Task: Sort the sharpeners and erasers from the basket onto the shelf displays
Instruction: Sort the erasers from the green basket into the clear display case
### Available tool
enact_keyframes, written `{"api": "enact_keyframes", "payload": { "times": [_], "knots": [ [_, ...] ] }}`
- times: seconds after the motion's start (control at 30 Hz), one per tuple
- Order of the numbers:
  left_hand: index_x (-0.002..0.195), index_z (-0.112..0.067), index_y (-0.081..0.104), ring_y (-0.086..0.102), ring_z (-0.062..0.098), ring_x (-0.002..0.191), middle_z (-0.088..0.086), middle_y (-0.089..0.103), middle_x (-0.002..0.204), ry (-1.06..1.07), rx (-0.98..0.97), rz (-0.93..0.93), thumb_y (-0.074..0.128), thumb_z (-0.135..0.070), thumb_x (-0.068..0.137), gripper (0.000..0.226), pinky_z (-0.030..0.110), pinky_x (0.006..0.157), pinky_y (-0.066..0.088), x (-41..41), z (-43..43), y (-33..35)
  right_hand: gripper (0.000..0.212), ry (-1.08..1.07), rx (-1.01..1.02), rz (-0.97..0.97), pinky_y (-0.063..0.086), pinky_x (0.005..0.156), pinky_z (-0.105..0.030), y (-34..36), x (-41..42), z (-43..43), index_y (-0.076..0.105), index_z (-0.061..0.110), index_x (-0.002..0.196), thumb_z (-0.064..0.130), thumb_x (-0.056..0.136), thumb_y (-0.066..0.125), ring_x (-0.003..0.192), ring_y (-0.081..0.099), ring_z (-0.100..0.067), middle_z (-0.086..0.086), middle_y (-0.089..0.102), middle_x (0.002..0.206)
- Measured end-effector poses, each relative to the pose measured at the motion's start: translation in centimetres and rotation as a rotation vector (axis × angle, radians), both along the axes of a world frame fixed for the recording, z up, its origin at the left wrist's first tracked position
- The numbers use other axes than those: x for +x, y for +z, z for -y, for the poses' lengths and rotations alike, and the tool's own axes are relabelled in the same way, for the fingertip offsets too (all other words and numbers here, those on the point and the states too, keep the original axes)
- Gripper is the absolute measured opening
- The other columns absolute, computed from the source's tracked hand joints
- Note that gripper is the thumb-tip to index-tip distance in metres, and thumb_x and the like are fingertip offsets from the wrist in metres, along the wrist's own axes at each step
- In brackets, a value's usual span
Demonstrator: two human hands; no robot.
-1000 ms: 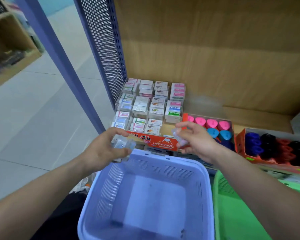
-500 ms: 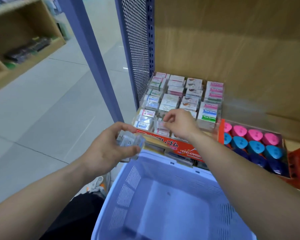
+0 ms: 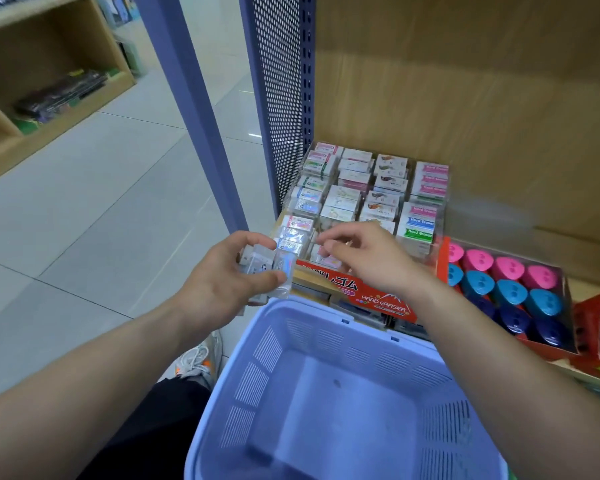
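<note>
Head view: on the wooden shelf [image 3: 589, 284], the eraser display [image 3: 378, 188] sits beside boxed sharpeners [image 3: 506, 285], above a lilac basket [image 3: 326, 311]. Grey tiled floor [image 3: 101, 220] spreads to the left. The left hand [image 3: 222, 285] has its fingers gripping wrapped erasers [image 3: 267, 268]. The right hand [image 3: 371, 261] has its fingers curled over the display's front row, and I cannot tell whether they hold anything.

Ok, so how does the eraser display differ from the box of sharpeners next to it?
The eraser display has clear plastic walls and many compartments; the sharpener box is red cardboard. The eraser display holds small rectangular wrapped blocks, the sharpener box rounded pieces in pink, light blue and dark blue rows. The right hand is at the eraser display's front row; nothing touches the sharpener box. Both sit side by side on one wooden shelf.
</note>
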State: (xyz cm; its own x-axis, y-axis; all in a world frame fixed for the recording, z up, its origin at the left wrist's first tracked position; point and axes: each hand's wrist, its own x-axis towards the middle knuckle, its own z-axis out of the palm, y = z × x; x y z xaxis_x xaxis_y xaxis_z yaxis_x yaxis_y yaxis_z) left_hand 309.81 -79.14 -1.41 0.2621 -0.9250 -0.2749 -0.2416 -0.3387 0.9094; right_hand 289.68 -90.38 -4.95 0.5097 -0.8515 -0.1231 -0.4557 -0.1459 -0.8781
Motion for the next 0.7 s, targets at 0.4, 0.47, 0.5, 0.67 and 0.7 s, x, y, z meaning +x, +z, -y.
{"api": "enact_keyframes", "payload": {
  "times": [0.4, 0.47, 0.5, 0.67, 0.7],
  "knots": [
    [0.109, -0.024, 0.065, 0.057, 0.006, 0.065, -0.007, 0.067, 0.084, -0.128, -0.023, -0.024, 0.083, -0.012, 0.081, 0.036, 0.019, 0.056, 0.046, -2.2, -0.6, 0.8, 0.01, -0.006, 0.448, 0.383, 0.054, 0.058, -0.025, 1.7, 0.4, -4.8, 0.06, 0.007, 0.1, 0.006, 0.094, 0.068, 0.061, 0.062, -0.018, -0.004, 0.064, 0.069],
    [0.111, -0.019, 0.064, 0.062, 0.006, 0.063, -0.011, 0.07, 0.078, -0.126, -0.015, -0.044, 0.081, -0.008, 0.082, 0.036, 0.016, 0.054, 0.047, -2.3, -0.5, 0.8, 0.013, -0.041, 0.484, 0.418, 0.056, 0.062, -0.028, 1.6, -0.1, -4.7, 0.057, 0.007, 0.098, -0.001, 0.093, 0.066, 0.062, 0.064, -0.021, -0.008, 0.065, 0.07],
    [0.112, -0.016, 0.062, 0.064, 0.007, 0.063, -0.008, 0.072, 0.077, -0.112, -0.006, -0.052, 0.08, -0.005, 0.083, 0.036, 0.015, 0.05, 0.046, -2.1, -0.5, 0.7, 0.014, -0.052, 0.467, 0.401, 0.057, 0.065, -0.031, 1.6, -0.5, -4.6, 0.059, 0.007, 0.101, -0.003, 0.093, 0.064, 0.064, 0.066, -0.023, -0.011, 0.065, 0.074],
    [0.117, -0.022, 0.058, 0.065, 0.018, 0.067, 0.01, 0.075, 0.08, -0.093, 0.046, -0.05, 0.078, -0.016, 0.086, 0.037, 0.031, 0.063, 0.049, -0.4, -0.5, 0.8, 0.013, -0.208, 0.253, 0.172, 0.061, 0.067, -0.03, 0.7, -2.8, -2.0, 0.07, 0.01, 0.102, 0.004, 0.091, 0.071, 0.074, 0.075, -0.023, -0.018, 0.07, 0.096],
    [0.117, -0.022, 0.058, 0.065, 0.018, 0.065, 0.01, 0.074, 0.08, -0.081, 0.05, -0.066, 0.079, -0.016, 0.086, 0.038, 0.03, 0.06, 0.049, -0.1, -0.6, 0.8, 0.01, -0.256, 0.182, 0.096, 0.06, 0.065, -0.029, 0.2, -2.9, -1.0, 0.068, 0.01, 0.098, 0.007, 0.09, 0.073, 0.072, 0.074, -0.02, -0.016, 0.071, 0.093]
  ]
}}
